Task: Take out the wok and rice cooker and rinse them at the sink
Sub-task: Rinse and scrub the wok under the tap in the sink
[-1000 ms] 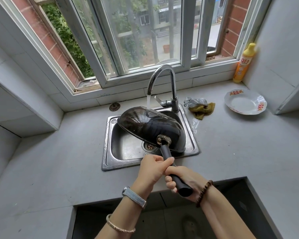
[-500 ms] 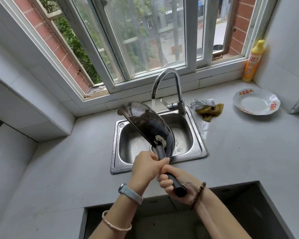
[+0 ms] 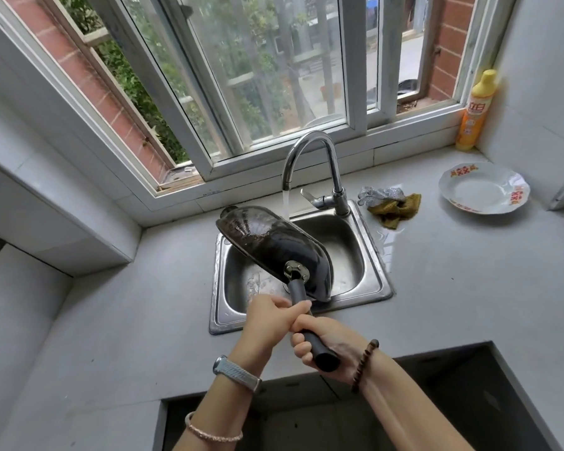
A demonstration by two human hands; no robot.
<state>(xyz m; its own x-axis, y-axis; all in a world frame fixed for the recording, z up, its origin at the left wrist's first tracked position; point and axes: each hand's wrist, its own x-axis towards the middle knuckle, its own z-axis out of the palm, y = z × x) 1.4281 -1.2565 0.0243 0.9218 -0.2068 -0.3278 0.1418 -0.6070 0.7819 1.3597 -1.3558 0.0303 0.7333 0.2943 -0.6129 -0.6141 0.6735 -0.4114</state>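
Gripping the handle (image 3: 298,291) near the bowl, the left hand (image 3: 269,317) curls round it. The wok (image 3: 267,242) tilts on edge over the sink (image 3: 345,252), its underside facing up. The right hand (image 3: 331,341) clasps the handle's end. Water runs from the tap (image 3: 310,148) just behind the wok's rim. Rightward lie a cloth (image 3: 394,208), a plate (image 3: 482,190) and a bottle (image 3: 474,112).

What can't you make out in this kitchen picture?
Head view:
Inside of the wok: turned away from the camera.
Bottom of the sink: mostly behind the wok.
Where the tap water lands: behind the wok's rim.
Bottle print: too small to read.
Rice cooker: not visible.
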